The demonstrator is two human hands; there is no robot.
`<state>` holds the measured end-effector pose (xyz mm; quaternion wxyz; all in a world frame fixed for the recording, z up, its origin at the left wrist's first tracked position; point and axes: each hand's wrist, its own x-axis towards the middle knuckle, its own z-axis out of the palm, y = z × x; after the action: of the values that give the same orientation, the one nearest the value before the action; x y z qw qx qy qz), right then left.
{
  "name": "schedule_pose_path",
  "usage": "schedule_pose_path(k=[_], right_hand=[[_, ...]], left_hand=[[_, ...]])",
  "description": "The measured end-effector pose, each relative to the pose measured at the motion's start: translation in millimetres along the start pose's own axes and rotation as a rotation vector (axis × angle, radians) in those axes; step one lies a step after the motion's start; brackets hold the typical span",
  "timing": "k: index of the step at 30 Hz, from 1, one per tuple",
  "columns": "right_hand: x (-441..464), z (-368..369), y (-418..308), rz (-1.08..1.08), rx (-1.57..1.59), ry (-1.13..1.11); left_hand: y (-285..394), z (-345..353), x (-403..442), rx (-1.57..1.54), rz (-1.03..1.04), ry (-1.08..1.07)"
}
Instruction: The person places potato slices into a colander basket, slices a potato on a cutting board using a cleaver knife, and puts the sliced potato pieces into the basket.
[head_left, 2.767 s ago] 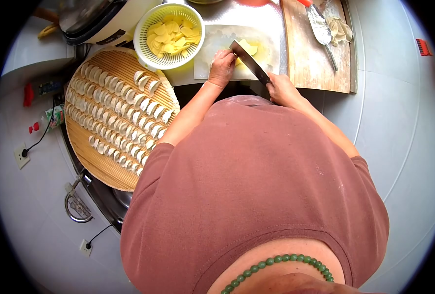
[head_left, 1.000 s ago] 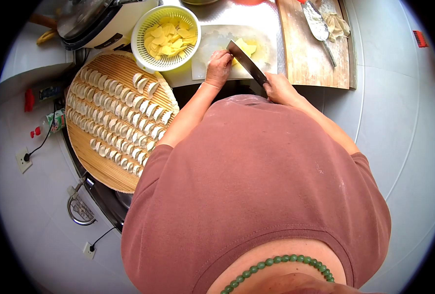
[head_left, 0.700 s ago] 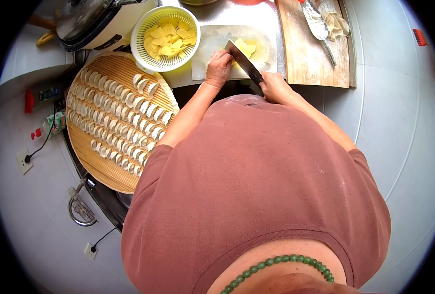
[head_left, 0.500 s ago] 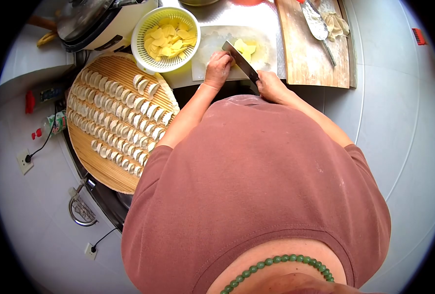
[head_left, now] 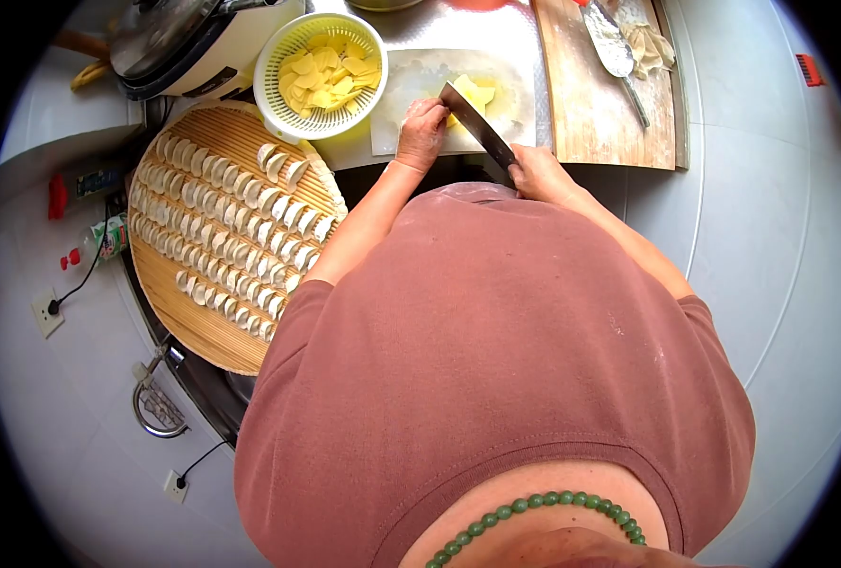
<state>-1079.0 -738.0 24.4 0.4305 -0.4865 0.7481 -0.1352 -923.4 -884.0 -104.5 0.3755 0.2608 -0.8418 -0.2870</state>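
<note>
My right hand [head_left: 539, 173] is closed around the handle of a kitchen knife [head_left: 477, 125] with a wide, dark blade. The blade slants across a pale cutting board [head_left: 411, 80], its tip up and to the left. My left hand [head_left: 422, 134] has its fingers curled beside the blade, on a piece of potato [head_left: 453, 120] that is mostly hidden. Beyond the blade lie yellow potato slices [head_left: 474, 92] on the board. A white-green strainer basket [head_left: 267, 71] filled with more slices stands left of the board.
A round woven tray [head_left: 179, 298] holding rows of dumplings sits at the left, near a faucet [head_left: 155, 417]. On the right, a floury wooden board [head_left: 586, 118] carries a metal scoop [head_left: 615, 57] and dough scraps [head_left: 650, 49]. A rice cooker [head_left: 212, 52] stands back left.
The knife and my right hand have shifted slightly to the right and toward me. My left hand stays nearly in place by the blade.
</note>
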Motion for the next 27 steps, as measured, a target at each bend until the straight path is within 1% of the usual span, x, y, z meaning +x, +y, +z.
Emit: schedule_pose_path(k=[1, 4, 8, 11, 14, 17, 18, 27], right_hand=[[-0.1, 1.1, -0.1, -0.017, -0.015, 0.017], [0.5, -1.4, -12.0, 0.09, 0.105, -0.049], [27.3, 25.6, 19.6, -0.066, -0.034, 0.049], [28.8, 25.8, 19.9, -0.074, -0.031, 0.057], [26.9, 19.8, 14.8, -0.058, -0.039, 0.028], [12.7, 3.0, -5.0, 0.061, 0.066, -0.036], [8.6, 1.0, -5.2, 0.032, 0.033, -0.018], [-4.1, -6.1, -10.8, 0.049, 0.047, -0.037]], left_hand=[[-0.5, 0.3, -0.3, 0.001, -0.001, -0.001], [-0.3, 0.7, -0.3, 0.001, -0.004, 0.001], [1.6, 0.5, 0.1, -0.011, 0.001, 0.009], [-0.2, -1.1, -0.5, -0.013, -0.003, 0.002], [1.9, -0.6, -1.2, 0.012, -0.005, -0.014], [-1.7, 0.8, -2.0, 0.016, -0.004, -0.01], [-1.7, 1.5, -2.0, 0.01, -0.004, -0.004], [0.9, -0.7, -0.5, -0.013, -0.013, -0.01]])
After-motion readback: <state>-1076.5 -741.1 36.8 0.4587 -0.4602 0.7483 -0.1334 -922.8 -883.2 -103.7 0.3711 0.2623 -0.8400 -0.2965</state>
